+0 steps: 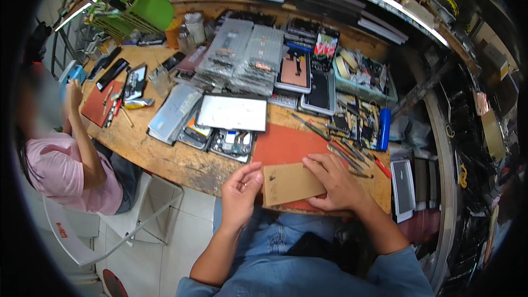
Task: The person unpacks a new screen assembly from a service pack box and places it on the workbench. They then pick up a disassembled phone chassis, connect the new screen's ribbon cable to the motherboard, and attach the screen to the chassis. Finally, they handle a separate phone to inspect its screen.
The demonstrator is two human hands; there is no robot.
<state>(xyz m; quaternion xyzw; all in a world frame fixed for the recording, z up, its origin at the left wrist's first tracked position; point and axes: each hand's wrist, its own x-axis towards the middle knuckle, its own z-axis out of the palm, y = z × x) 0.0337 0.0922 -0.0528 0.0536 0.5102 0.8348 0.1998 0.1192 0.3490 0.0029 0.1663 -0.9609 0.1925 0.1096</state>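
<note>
A flat brown cardboard box (pixel 291 183) with small dark marks on its face is held over the front edge of the workbench. My right hand (pixel 334 182) grips its right end, fingers on top and thumb below. Just beside the box's left edge is my left hand (pixel 242 191), fingers loosely bent and thumb apart from them, holding nothing; whether it brushes the edge I cannot tell. Beneath the box lies a red-orange mat (pixel 286 142). Tweezers and screwdrivers (pixel 349 154) are scattered at the mat's right side.
Behind the mat stand stacks of plastic-wrapped panels (pixel 234 49), a white panel (pixel 232 112) and tablet parts (pixel 295 69). A blue cylinder (pixel 384 129) and a teal basket (pixel 366 91) are at right. At left sits another person (pixel 71 165) in pink on a white chair (pixel 137 214).
</note>
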